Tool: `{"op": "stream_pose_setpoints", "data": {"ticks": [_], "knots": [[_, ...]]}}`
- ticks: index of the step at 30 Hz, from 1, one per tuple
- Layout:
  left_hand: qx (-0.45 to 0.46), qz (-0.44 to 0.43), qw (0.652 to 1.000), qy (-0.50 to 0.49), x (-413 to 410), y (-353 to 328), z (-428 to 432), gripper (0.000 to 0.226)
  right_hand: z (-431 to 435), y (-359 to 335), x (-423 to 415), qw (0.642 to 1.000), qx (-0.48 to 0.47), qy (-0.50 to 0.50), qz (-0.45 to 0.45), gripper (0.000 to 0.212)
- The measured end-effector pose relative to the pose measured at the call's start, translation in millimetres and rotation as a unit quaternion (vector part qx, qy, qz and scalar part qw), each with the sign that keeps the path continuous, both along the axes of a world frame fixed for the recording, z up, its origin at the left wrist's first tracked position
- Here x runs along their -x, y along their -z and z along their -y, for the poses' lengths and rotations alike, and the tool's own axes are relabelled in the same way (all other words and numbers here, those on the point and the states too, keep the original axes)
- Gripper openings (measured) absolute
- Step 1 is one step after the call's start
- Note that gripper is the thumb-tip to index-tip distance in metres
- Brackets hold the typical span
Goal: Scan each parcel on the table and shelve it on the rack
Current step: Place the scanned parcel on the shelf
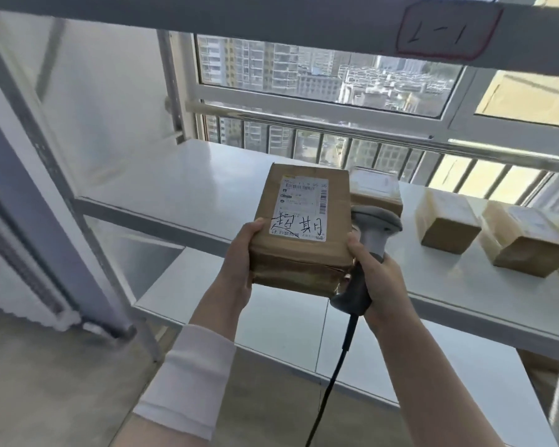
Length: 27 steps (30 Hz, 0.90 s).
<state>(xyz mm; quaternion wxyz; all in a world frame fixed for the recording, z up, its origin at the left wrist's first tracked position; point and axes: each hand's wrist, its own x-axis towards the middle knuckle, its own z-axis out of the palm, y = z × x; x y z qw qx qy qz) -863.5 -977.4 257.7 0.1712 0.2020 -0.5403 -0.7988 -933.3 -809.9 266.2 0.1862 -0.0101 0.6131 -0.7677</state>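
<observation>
A brown cardboard parcel (pixel 299 253) with a white shipping label and black handwriting is held in the air in front of the white rack shelf (pixel 175 185). My left hand (pixel 241 253) grips its left side. My right hand (pixel 376 272) holds a grey corded barcode scanner (pixel 373 230) and its thumb presses against the parcel's right edge. The scanner head sits just behind the parcel's right side.
Three other taped parcels lie on the same shelf: one (pixel 376 188) behind the held box, one (pixel 446 221) and one (pixel 526 240) to the right. A lower shelf (pixel 271 317) sits beneath. The upper beam carries a label (pixel 446 30). A window is behind the rack.
</observation>
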Motion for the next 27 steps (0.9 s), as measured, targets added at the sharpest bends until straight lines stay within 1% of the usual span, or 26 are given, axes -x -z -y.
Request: {"op": "stream_pose_setpoints", "data": {"ticks": [3,6,10,15,18,20,25,26,27], "knots": [[0.014,0.005,1.0,-0.01,21,4,17,0.032,20,5,25,1.0,-0.001,-0.014,0.014,0.028],[0.021,0.03,0.999,-0.017,41,9,36,0.033,40,10,47,0.999,0.002,-0.02,0.037,0.027],[0.009,0.055,0.998,-0.014,67,16,62,0.034,66,15,70,0.999,0.001,-0.023,0.048,0.023],[-0.004,0.063,0.997,0.037,102,23,92,0.033,93,21,91,0.998,-0.018,0.03,0.058,0.021],[0.002,0.079,0.994,0.079,120,32,111,0.033,109,21,96,0.994,-0.034,0.073,0.07,0.027],[0.003,0.089,0.992,0.093,126,40,123,0.034,119,25,97,0.993,-0.044,0.087,0.071,0.031],[0.013,0.087,0.988,0.126,133,48,135,0.033,129,36,99,0.989,-0.047,0.118,0.073,0.029],[0.032,0.083,0.988,0.125,133,49,135,0.039,127,36,99,0.988,-0.044,0.125,0.076,0.03],[0.061,0.082,0.988,0.117,134,50,137,0.052,125,36,99,0.987,-0.039,0.133,0.08,0.031]]}}
